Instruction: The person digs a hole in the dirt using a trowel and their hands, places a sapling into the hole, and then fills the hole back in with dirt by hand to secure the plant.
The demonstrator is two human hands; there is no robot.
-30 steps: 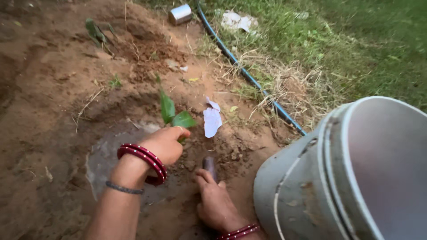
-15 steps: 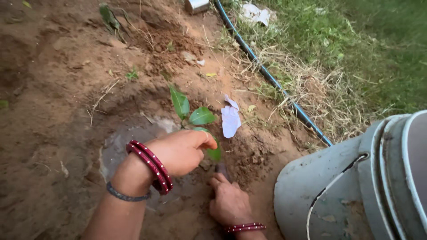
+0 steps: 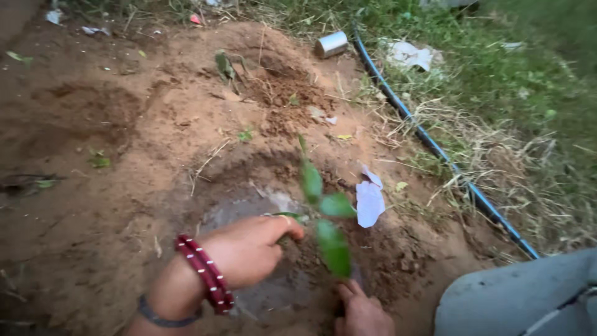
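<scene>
Down in the scooped dirt hollow [image 3: 249, 180], a small green seedling [image 3: 323, 211] stands roughly upright, leaves blurred. Left hand [image 3: 249, 249] is curled closed around its lower stem. Right hand [image 3: 364, 311] presses fingers-down on soil at the base; grip unclear, cannot tell. Seedling looks light, soft, snap-prone: best held low on the stem, not by leaves. Grey bucket [image 3: 516, 298] at lower right, contents not visible. Metal can [image 3: 331, 45] lies on its side by the blue hose [image 3: 435, 149]; inside unseen. White paper scrap [image 3: 370, 202] sits just beside the plant.
</scene>
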